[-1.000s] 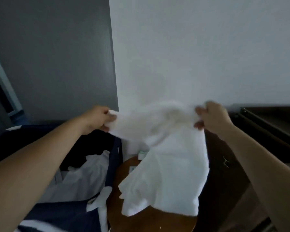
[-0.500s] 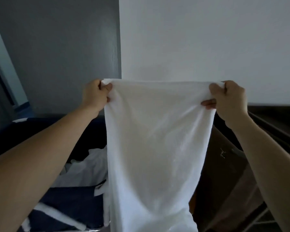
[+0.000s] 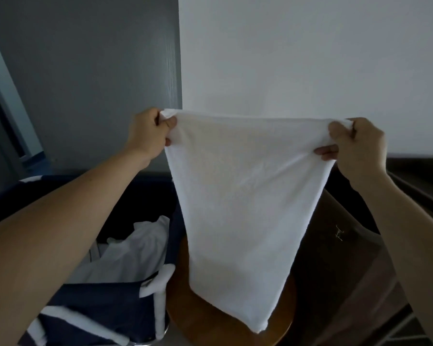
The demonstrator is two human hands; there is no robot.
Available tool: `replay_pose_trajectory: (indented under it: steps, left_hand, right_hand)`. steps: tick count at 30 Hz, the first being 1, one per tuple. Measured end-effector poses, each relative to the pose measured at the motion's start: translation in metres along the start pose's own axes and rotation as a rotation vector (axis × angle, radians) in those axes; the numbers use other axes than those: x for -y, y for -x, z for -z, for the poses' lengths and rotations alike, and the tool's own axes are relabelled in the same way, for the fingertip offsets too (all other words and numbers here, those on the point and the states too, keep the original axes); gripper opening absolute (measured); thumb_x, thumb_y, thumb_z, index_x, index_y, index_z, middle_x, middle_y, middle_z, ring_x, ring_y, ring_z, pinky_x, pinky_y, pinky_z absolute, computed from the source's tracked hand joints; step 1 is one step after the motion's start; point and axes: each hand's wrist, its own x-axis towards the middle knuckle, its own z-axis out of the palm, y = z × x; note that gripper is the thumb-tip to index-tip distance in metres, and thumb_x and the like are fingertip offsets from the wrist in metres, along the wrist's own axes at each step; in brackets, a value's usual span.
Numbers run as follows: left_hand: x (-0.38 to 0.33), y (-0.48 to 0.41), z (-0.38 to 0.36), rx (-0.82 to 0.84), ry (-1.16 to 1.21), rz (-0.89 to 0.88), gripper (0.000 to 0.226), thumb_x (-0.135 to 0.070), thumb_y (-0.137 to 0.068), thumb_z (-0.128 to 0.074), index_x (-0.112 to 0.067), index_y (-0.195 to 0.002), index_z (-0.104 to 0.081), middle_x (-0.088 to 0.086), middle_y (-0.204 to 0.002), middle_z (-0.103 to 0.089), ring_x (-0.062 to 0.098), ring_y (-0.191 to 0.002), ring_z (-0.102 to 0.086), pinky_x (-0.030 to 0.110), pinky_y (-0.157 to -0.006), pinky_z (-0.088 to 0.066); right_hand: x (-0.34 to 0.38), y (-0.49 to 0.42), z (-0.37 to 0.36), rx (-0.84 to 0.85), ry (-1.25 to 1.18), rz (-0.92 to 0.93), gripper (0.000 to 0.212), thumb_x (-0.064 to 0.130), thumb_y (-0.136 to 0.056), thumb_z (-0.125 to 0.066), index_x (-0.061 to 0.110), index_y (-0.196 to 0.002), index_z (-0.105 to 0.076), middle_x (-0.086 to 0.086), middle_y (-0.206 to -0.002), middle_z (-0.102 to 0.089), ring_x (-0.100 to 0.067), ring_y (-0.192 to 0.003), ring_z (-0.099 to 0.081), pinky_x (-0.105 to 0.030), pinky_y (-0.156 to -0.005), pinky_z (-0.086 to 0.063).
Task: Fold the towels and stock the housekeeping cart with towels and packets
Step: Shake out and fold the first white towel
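Observation:
A white towel (image 3: 243,201) hangs spread out in front of me, stretched flat between both hands. My left hand (image 3: 149,133) pinches its top left corner. My right hand (image 3: 355,146) pinches the top right corner. The towel's lower edge hangs just above a round wooden table (image 3: 210,323). To the left stands a navy fabric cart (image 3: 90,308) with white trim, and crumpled white linen (image 3: 133,253) lies inside it.
A dark wooden cabinet (image 3: 335,258) stands right of the round table, with a dark shelf edge (image 3: 423,193) at the far right. A grey wall panel and a white wall rise straight ahead.
The towel went from bunched and sagging to pulled taut between both hands. Since half a second ago my hands have spread wider and its lower edge has risen into view above the table.

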Motion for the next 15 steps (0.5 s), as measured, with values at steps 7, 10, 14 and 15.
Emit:
replay_pose_trajectory:
  steps: [7, 10, 14, 15]
  left_hand:
    - [0.014, -0.026, -0.027, -0.023, 0.004, 0.017, 0.020, -0.024, -0.098, -0.059, -0.005, -0.105, -0.060, 0.014, -0.103, -0.061, 0.024, -0.083, -0.063, 0.019, -0.056, -0.057]
    - [0.019, -0.033, -0.042, -0.039, -0.003, 0.035, 0.026, -0.024, -0.098, -0.059, -0.001, -0.109, -0.061, 0.017, -0.108, -0.063, 0.027, -0.089, -0.063, 0.022, -0.060, -0.058]
    - [0.024, -0.040, -0.054, -0.049, 0.008, 0.053, 0.027, -0.025, -0.098, -0.060, 0.000, -0.110, -0.061, 0.012, -0.104, -0.063, 0.026, -0.088, -0.064, 0.019, -0.058, -0.056]
    - [0.024, -0.042, -0.056, -0.059, 0.008, 0.051, 0.028, -0.025, -0.097, -0.061, 0.001, -0.108, -0.061, 0.011, -0.102, -0.062, 0.025, -0.085, -0.064, 0.018, -0.056, -0.056]
  right_hand:
    - [-0.011, -0.023, -0.009, -0.025, 0.027, 0.039, 0.011, 0.027, -0.097, -0.057, 0.028, -0.086, -0.055, 0.002, -0.065, -0.069, -0.017, -0.057, -0.071, -0.034, -0.057, -0.060]
    - [-0.018, -0.035, -0.012, -0.030, 0.063, 0.046, 0.012, 0.028, -0.098, -0.055, 0.029, -0.086, -0.054, 0.000, -0.070, -0.071, -0.013, -0.056, -0.071, -0.030, -0.057, -0.060]
    - [-0.028, -0.054, -0.015, -0.026, 0.071, 0.034, 0.012, 0.030, -0.097, -0.057, 0.030, -0.086, -0.055, 0.000, -0.064, -0.070, -0.017, -0.057, -0.071, -0.042, -0.065, -0.061]
    - [-0.031, -0.058, -0.015, -0.033, 0.054, 0.035, 0.011, 0.031, -0.097, -0.057, 0.032, -0.086, -0.055, 0.004, -0.064, -0.071, -0.017, -0.057, -0.071, -0.041, -0.066, -0.060]
